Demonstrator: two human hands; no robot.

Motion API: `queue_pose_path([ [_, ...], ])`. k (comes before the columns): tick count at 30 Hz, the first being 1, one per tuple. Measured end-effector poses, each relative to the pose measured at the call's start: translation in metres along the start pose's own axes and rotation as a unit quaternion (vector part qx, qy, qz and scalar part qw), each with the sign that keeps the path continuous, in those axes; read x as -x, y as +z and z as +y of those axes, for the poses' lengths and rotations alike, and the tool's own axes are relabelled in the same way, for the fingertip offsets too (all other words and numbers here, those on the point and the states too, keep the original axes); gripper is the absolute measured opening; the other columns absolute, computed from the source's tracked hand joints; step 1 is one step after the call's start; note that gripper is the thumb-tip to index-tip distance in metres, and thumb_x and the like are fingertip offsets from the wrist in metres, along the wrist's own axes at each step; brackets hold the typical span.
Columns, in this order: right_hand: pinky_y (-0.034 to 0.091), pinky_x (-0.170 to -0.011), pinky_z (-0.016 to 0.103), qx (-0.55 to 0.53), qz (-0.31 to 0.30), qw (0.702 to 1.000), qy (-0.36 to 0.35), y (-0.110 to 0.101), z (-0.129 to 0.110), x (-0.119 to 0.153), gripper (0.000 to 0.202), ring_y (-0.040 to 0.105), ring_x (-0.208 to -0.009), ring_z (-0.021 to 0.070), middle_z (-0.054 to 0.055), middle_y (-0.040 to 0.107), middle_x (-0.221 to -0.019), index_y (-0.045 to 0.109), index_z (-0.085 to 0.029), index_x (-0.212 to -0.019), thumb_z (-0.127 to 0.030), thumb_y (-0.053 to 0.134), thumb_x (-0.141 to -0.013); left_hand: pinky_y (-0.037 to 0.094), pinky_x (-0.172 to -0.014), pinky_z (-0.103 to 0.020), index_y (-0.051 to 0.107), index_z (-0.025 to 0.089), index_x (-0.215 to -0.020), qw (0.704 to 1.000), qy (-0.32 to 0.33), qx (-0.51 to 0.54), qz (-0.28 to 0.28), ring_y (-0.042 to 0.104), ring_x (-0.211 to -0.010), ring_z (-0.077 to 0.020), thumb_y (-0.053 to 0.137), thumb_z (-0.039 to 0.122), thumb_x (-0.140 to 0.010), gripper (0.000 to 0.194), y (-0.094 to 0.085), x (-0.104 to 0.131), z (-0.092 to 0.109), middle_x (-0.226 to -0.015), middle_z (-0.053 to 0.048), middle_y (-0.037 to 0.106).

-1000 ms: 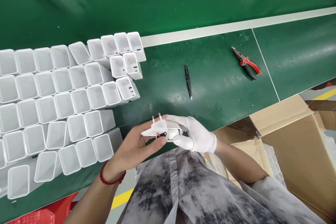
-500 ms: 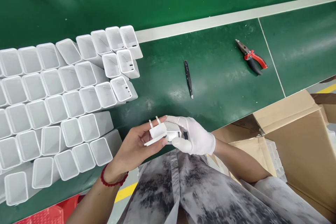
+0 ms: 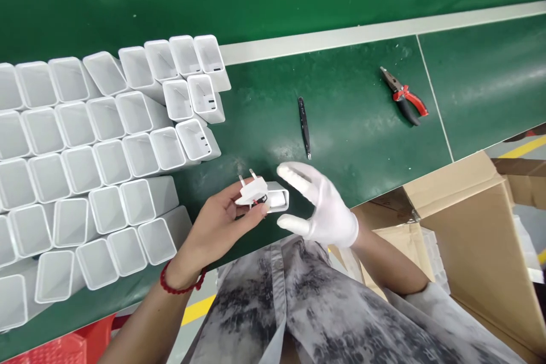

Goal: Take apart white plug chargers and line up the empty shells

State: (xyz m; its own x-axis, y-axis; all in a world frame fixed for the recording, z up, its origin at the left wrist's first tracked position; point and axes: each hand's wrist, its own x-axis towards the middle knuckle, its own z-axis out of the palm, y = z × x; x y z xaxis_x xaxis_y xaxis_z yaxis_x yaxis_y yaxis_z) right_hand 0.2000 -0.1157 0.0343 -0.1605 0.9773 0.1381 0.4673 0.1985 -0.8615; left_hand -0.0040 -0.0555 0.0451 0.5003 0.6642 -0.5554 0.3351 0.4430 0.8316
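My bare left hand (image 3: 228, 219) grips a white plug piece (image 3: 252, 189) with two round pins pointing up and away. Red and black bits, perhaps wires, show at its underside. Against it, by the same fingers, is a white open-ended plastic housing (image 3: 279, 199) with a white part inside. My right hand (image 3: 318, 205), in a white glove, is open just right of the housing, thumb and fingers apart and not touching it. Black tweezers (image 3: 304, 128) lie on the green bench beyond both hands.
Rows of white open housings (image 3: 108, 164) stand close together at left. Red-and-black needle-nose pliers (image 3: 401, 96) lie at right on the bench (image 3: 350, 131). Below the bench edge at right is an open cardboard box (image 3: 473, 233); red plastic (image 3: 63, 350) shows lower left.
My right hand has let go of the housing and opened, moving slightly right. My left hand has turned the plug piece, so the red and black bits now show.
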Motion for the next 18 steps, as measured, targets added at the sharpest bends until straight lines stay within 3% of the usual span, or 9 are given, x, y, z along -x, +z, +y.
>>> queue_pose_path([
  [2,0.055,-0.089,0.041,0.134,0.045,0.985,-0.096,0.0,0.0,0.0,0.057,0.064,-0.105,0.0237,0.012,0.062,-0.125,0.046,-0.025,-0.138,-0.031,0.068,-0.085,0.058,-0.076,-0.032,0.058,0.018,-0.124,0.999,0.016,-0.048,-0.005,0.069,-0.08,-0.0199,0.064,0.054,-0.084,0.053,0.002,-0.004,0.0,-0.092,-0.004,0.072],
  [4,0.057,-0.085,0.039,0.187,0.04,0.968,-0.16,0.003,0.004,0.001,0.05,0.064,-0.104,0.0226,0.013,0.065,-0.118,0.045,-0.024,-0.136,-0.022,0.062,-0.089,0.056,-0.074,-0.034,0.058,0.019,-0.121,0.986,0.046,-0.159,-0.006,0.068,-0.078,-0.0199,0.053,0.057,-0.09,0.049,0.002,-0.005,0.001,-0.09,-0.004,0.069],
  [8,0.059,-0.081,0.035,0.213,0.027,0.95,-0.226,0.01,0.016,0.003,0.041,0.064,-0.105,0.0217,0.012,0.068,-0.106,0.048,-0.018,-0.131,-0.015,0.056,-0.091,0.053,-0.084,-0.041,0.058,0.018,-0.126,0.922,0.126,-0.358,0.079,0.065,-0.084,-0.0208,0.037,0.059,-0.095,0.056,0.0,0.003,0.001,-0.116,-0.012,0.057],
  [12,0.06,-0.086,0.041,0.286,-0.014,0.913,-0.291,0.014,0.02,0.002,0.034,0.058,-0.116,0.0255,0.009,0.068,-0.113,0.058,-0.021,-0.121,-0.01,0.055,-0.089,0.054,-0.078,-0.035,0.048,0.014,-0.135,0.915,0.16,-0.342,0.139,0.063,-0.079,-0.0165,0.035,0.05,-0.099,0.053,0.001,0.024,-0.012,-0.119,-0.013,0.054],
  [16,0.06,-0.086,0.038,0.267,-0.029,0.917,-0.295,0.02,0.014,-0.016,0.024,0.063,-0.106,0.0219,0.01,0.068,-0.102,0.061,-0.018,-0.113,-0.012,0.057,-0.09,0.054,-0.073,-0.026,0.051,0.013,-0.129,0.912,0.221,-0.274,0.208,0.06,-0.077,-0.0129,0.047,0.036,-0.099,0.038,0.007,0.05,-0.042,-0.106,-0.009,0.058],
  [18,0.06,-0.084,0.034,0.267,-0.036,0.913,-0.308,0.022,0.009,-0.024,0.021,0.065,-0.099,0.0205,0.01,0.068,-0.099,0.063,-0.016,-0.109,-0.009,0.055,-0.091,0.053,-0.073,-0.024,0.054,0.014,-0.124,0.91,0.253,-0.248,0.216,0.06,-0.079,-0.0122,0.051,0.028,-0.097,0.031,0.01,0.059,-0.06,-0.104,-0.008,0.059],
])
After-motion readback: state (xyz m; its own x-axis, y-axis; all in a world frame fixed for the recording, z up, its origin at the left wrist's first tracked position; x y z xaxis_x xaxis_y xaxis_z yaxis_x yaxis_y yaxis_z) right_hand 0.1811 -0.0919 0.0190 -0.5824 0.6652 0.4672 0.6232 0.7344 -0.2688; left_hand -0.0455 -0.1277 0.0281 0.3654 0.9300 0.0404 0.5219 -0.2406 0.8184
